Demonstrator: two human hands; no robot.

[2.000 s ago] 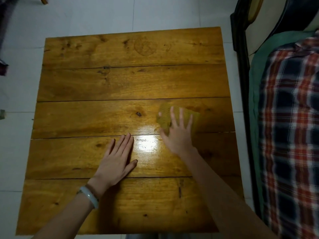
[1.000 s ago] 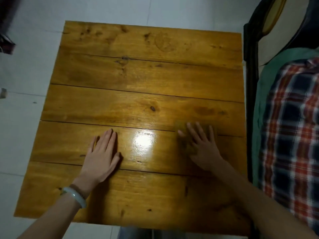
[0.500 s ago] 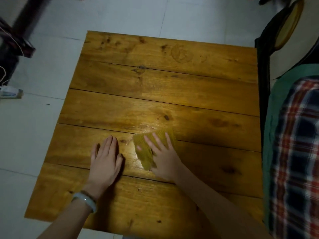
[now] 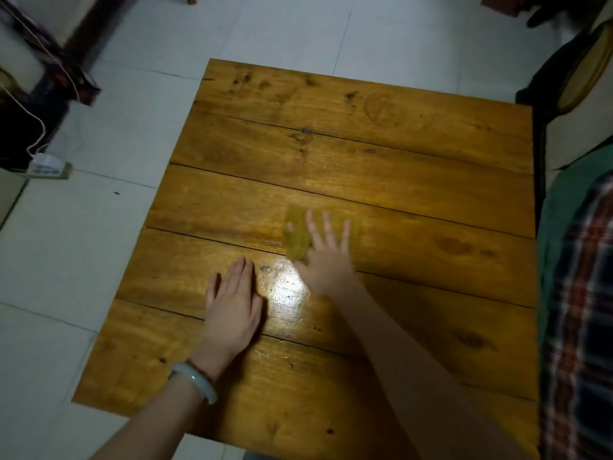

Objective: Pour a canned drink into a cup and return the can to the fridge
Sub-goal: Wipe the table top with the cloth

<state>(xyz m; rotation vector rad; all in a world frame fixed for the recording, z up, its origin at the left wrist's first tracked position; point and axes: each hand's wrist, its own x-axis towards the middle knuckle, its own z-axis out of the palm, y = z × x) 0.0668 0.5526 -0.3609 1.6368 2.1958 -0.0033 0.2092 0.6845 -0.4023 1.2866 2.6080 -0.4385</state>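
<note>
No can, cup or fridge is in view. A wooden plank table (image 4: 365, 154) fills the middle of the head view. My right hand (image 4: 323, 257) lies flat with spread fingers on a yellow-brown cloth (image 4: 298, 234), pressing it onto the tabletop near the centre. My left hand (image 4: 234, 307) rests flat on the wood to the left of it, fingers together, holding nothing; a pale bangle sits on that wrist. A wet, shiny patch (image 4: 287, 293) lies between the two hands.
A plaid blanket over green fabric (image 4: 583, 293) lies along the table's right side. A dark chair with a cane back (image 4: 577, 74) stands at the upper right. White tiled floor (image 4: 83, 260) surrounds the table; dark furniture, a white cable and a small box (image 4: 49, 167) are at the upper left.
My right hand has slid the cloth across the table, left half a second ago and now back right and farther away. My left hand stays flat on the wood. The view has shifted.
</note>
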